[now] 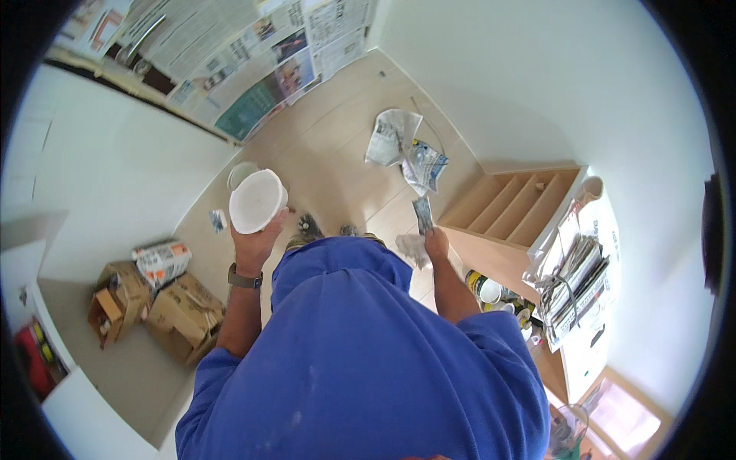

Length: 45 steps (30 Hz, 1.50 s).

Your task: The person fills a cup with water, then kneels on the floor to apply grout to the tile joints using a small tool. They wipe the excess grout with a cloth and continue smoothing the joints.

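Note:
My left hand (259,244) is closed round the side of a white tub (257,201), round and open-topped, with a smooth pale inside. A second pale round container (241,173) shows partly behind it. At the right, my right hand (437,244) is closed on a flat grey rectangular piece (422,215) that looks like a scraper blade; its handle, if any, is hidden in the fingers. Beside that hand is a crumpled whitish piece (412,248), cloth or plastic; I cannot tell whether it is held or lies below.
Crumpled newspaper (395,138) lies on the floor ahead. To the right stands a wooden shelf unit (529,207), with a bundle of newspapers (576,287) and several cans (487,288) near it. Cardboard boxes (184,314) sit at the left. Newspaper covers the door (253,69).

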Each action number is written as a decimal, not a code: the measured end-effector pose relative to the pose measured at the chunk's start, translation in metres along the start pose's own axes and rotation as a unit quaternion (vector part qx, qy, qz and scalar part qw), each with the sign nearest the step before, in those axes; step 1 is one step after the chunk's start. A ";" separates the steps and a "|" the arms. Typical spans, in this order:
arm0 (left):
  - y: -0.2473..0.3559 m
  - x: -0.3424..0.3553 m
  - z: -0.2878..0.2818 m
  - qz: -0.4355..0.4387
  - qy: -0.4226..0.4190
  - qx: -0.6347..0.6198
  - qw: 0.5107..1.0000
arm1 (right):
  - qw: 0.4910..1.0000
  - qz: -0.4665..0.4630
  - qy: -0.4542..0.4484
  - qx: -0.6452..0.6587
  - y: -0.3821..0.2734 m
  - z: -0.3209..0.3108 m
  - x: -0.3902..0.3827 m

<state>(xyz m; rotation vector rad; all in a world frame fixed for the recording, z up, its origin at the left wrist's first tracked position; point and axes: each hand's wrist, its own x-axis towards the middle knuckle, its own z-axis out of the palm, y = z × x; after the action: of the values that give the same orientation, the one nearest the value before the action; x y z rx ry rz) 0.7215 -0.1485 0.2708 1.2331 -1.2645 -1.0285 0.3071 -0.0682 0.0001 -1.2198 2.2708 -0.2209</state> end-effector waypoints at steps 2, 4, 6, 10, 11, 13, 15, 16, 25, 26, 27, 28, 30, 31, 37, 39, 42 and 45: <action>-0.004 0.034 0.010 0.008 -0.033 0.000 0.999 | 0.998 0.069 0.006 0.002 0.017 -0.002 -0.019; -0.011 0.066 0.021 0.011 -0.074 -0.002 0.997 | 0.992 0.117 0.032 0.019 0.032 0.001 -0.035; -0.018 0.098 0.029 0.017 -0.111 0.009 0.994 | 0.980 0.186 0.042 0.052 0.021 0.001 -0.038; -0.006 0.151 0.071 -0.012 -0.157 -0.048 0.986 | 0.973 0.192 0.059 0.112 0.009 0.013 -0.038; -0.007 0.165 0.080 0.005 -0.174 -0.022 0.985 | 0.970 0.193 0.073 0.128 0.001 0.013 -0.037; -0.012 0.194 0.101 0.036 -0.204 0.027 0.978 | 0.959 0.230 0.066 0.149 -0.003 0.027 -0.036; -0.012 0.220 0.126 0.034 -0.224 0.049 0.973 | 0.957 0.250 0.048 0.139 0.003 0.037 -0.025; -0.013 0.229 0.140 0.032 -0.229 0.057 0.971 | 0.955 0.256 0.053 0.142 0.005 0.036 -0.017; -0.039 0.317 0.228 0.071 -0.310 0.054 0.946 | 0.939 0.270 0.088 0.195 -0.008 0.015 0.049; -0.041 0.327 0.237 0.039 -0.327 0.051 0.943 | 0.948 0.238 0.109 0.184 0.016 0.025 0.050; -0.050 0.336 0.239 0.004 -0.342 0.048 0.939 | 0.940 0.286 0.102 0.159 0.011 0.024 0.055; -0.050 0.344 0.242 -0.037 -0.351 0.004 0.936 | 0.928 0.335 0.089 0.138 -0.014 0.026 0.063; -0.058 0.365 0.254 -0.024 -0.376 0.100 0.921 | 0.906 0.365 0.092 0.195 -0.045 -0.001 0.073; -0.050 0.367 0.267 0.007 -0.381 0.119 0.917 | 0.896 0.382 0.107 0.200 -0.044 -0.008 0.066; -0.059 0.438 0.330 0.080 -0.503 0.066 0.858 | 0.832 0.470 0.156 0.250 -0.100 0.007 0.080; -0.070 0.457 0.353 0.090 -0.516 0.077 0.848 | 0.822 0.469 0.150 0.285 -0.103 0.025 0.094; -0.104 0.490 0.368 0.174 -0.507 0.148 0.831 | 0.826 0.460 0.138 0.295 -0.130 0.033 0.133; -0.138 0.503 0.369 0.150 -0.490 0.164 0.843 | 0.845 0.448 0.109 0.272 -0.130 0.050 0.162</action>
<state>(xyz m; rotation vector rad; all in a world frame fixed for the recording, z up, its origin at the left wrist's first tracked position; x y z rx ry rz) 0.4054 -0.6920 0.1572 0.6571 -2.4226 -1.2836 0.3572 -0.2687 -0.0543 0.2081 2.4532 -0.5998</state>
